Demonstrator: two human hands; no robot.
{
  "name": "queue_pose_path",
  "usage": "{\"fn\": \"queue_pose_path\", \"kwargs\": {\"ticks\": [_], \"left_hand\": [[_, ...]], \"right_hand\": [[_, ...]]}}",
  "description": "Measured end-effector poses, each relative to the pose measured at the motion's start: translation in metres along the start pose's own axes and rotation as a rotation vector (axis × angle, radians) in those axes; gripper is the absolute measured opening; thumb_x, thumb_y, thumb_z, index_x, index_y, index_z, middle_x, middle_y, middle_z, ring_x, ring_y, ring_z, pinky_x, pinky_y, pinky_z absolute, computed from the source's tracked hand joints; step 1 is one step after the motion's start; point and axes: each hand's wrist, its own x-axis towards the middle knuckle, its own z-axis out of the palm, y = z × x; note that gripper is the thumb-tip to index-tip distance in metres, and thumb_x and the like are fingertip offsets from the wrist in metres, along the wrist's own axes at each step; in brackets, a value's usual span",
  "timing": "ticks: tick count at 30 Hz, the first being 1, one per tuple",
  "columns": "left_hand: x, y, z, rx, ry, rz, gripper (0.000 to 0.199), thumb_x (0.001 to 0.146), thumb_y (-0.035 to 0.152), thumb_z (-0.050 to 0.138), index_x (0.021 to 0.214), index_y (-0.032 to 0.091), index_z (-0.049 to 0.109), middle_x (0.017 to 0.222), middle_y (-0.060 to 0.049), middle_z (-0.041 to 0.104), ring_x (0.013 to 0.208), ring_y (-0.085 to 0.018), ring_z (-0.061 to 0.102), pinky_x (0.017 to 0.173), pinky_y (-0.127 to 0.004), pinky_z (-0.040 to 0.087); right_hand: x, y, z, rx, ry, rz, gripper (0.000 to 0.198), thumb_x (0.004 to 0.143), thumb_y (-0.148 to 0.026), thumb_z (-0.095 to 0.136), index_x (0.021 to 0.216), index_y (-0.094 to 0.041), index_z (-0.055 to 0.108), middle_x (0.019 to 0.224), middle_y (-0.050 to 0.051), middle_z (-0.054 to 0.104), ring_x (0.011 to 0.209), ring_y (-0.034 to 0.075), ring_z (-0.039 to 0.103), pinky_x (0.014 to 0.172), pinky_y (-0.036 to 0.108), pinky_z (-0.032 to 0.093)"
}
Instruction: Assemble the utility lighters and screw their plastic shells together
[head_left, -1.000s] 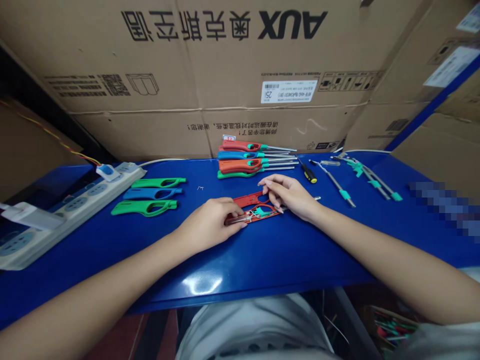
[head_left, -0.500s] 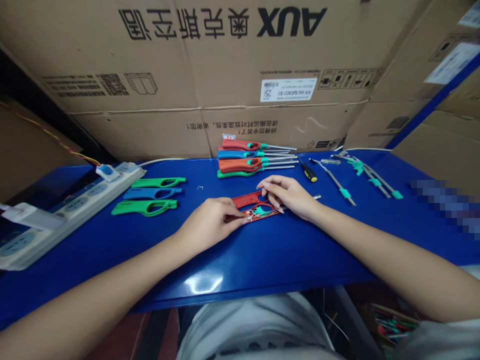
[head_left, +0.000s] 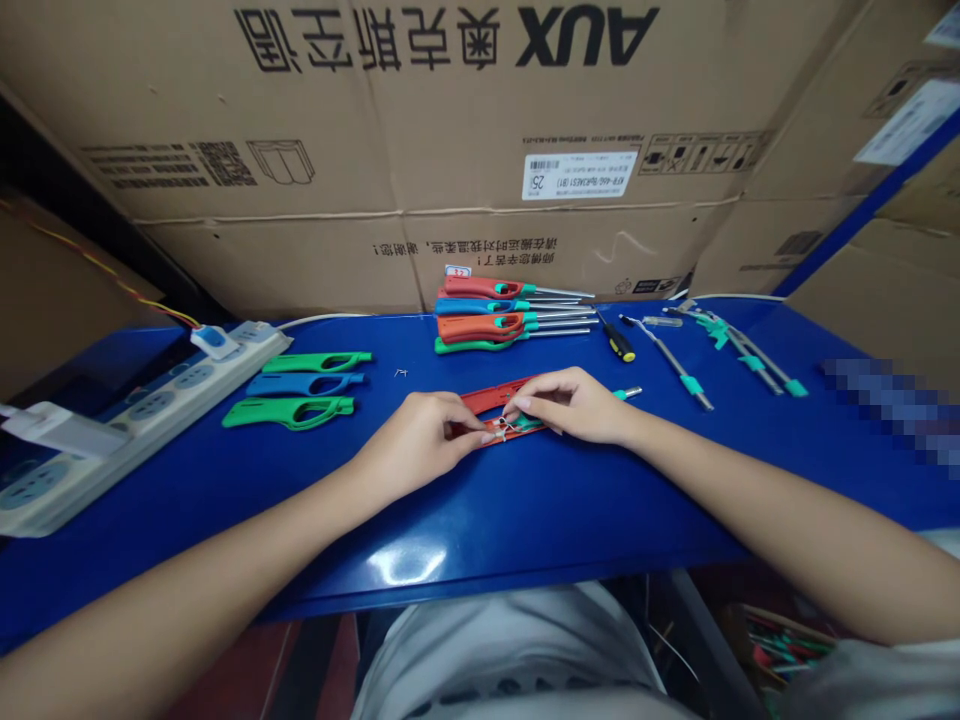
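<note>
An opened red gas lighter casing (head_left: 491,437) lies in front of me, with a green trigger part (head_left: 529,424) and thin white wires (head_left: 504,424) inside. My left hand (head_left: 435,430) pinches this half at its left end. Over the middle of the casing, my right hand (head_left: 566,405) has its fingertips drawn together at the wires, and its fingers hide part of the trigger. A metal tube end (head_left: 634,392) pokes out beyond the right hand. Just behind lies the other red casing half (head_left: 480,399), partly covered by the right hand.
Several assembled lighters (head_left: 480,328) are stacked at the back, beside a screwdriver (head_left: 619,343). Green and blue casing halves (head_left: 304,385) lie left, near a power strip (head_left: 161,410). Metal tubes with green parts (head_left: 750,362) lie right. A cardboard box (head_left: 420,150) stands behind.
My right hand has moved left and slightly down, from the casing's right part to the wires in its middle. My left hand keeps its hold.
</note>
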Motion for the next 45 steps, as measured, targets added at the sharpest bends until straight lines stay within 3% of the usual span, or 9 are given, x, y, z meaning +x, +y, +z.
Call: {"fn": "queue_pose_path", "kwargs": {"ticks": [3,8,18,24,28,32,39,45], "left_hand": [[0.000,0.001,-0.002,0.011,-0.012,0.024,0.014,0.087,0.031,0.072,0.088,0.022,0.082,0.079,-0.004,0.072,0.067,-0.015,0.063,0.063,-0.024,0.044],[-0.002,0.005,-0.004,0.102,-0.025,0.050,0.016,0.089,0.030,0.069,0.092,0.023,0.082,0.078,-0.005,0.070,0.065,-0.015,0.062,0.060,-0.024,0.043],[-0.002,0.004,-0.006,-0.023,-0.014,-0.069,0.014,0.082,0.031,0.074,0.080,0.019,0.081,0.076,-0.005,0.074,0.057,-0.015,0.066,0.054,-0.024,0.047],[-0.002,0.004,-0.007,-0.185,-0.117,-0.211,0.021,0.085,0.039,0.070,0.083,0.020,0.080,0.065,-0.003,0.074,0.055,-0.018,0.069,0.052,-0.025,0.050],[-0.002,0.008,-0.007,0.033,-0.088,-0.120,0.015,0.071,0.028,0.084,0.080,0.018,0.078,0.074,-0.003,0.074,0.059,-0.016,0.065,0.056,-0.025,0.047],[-0.004,0.012,-0.009,0.160,-0.113,-0.085,0.008,0.080,0.022,0.077,0.087,0.020,0.080,0.081,-0.002,0.073,0.067,-0.015,0.064,0.063,-0.025,0.047],[-0.007,0.017,-0.010,0.305,-0.120,-0.062,0.016,0.087,0.017,0.069,0.098,0.022,0.080,0.092,-0.004,0.073,0.077,-0.018,0.067,0.068,-0.027,0.047],[-0.012,0.020,-0.004,0.454,-0.080,0.039,0.020,0.090,0.018,0.067,0.106,0.023,0.079,0.094,-0.004,0.076,0.090,-0.023,0.069,0.074,-0.031,0.050]], "right_hand": [[-0.004,0.000,0.001,-0.159,-0.026,-0.131,0.028,0.092,-0.039,0.062,0.094,-0.017,0.079,0.091,0.008,0.079,0.078,0.018,0.071,0.070,0.028,0.053],[-0.007,-0.003,0.000,-0.319,-0.057,-0.284,0.024,0.094,-0.032,0.059,0.097,-0.019,0.079,0.093,0.008,0.079,0.076,0.017,0.070,0.067,0.028,0.051],[-0.006,-0.005,-0.001,-0.361,-0.090,-0.325,0.023,0.094,-0.030,0.059,0.100,-0.019,0.078,0.094,0.007,0.078,0.073,0.015,0.068,0.067,0.027,0.050],[-0.006,-0.003,-0.004,-0.365,-0.099,-0.328,0.025,0.096,-0.032,0.057,0.099,-0.018,0.078,0.093,0.008,0.077,0.075,0.016,0.068,0.067,0.027,0.050],[-0.006,-0.003,-0.005,-0.374,-0.092,-0.343,0.025,0.096,-0.031,0.057,0.099,-0.016,0.077,0.092,0.008,0.077,0.073,0.015,0.068,0.065,0.025,0.050],[-0.005,-0.003,-0.004,-0.383,-0.094,-0.370,0.024,0.096,-0.029,0.057,0.098,-0.015,0.077,0.093,0.008,0.077,0.075,0.014,0.068,0.068,0.024,0.051],[-0.005,-0.004,-0.003,-0.406,-0.073,-0.398,0.021,0.095,-0.025,0.059,0.098,-0.015,0.076,0.088,0.007,0.077,0.068,0.012,0.065,0.062,0.023,0.048],[-0.004,-0.003,-0.003,-0.398,-0.033,-0.377,0.020,0.094,-0.025,0.059,0.093,-0.015,0.077,0.086,0.006,0.078,0.071,0.013,0.069,0.063,0.022,0.051]]}}
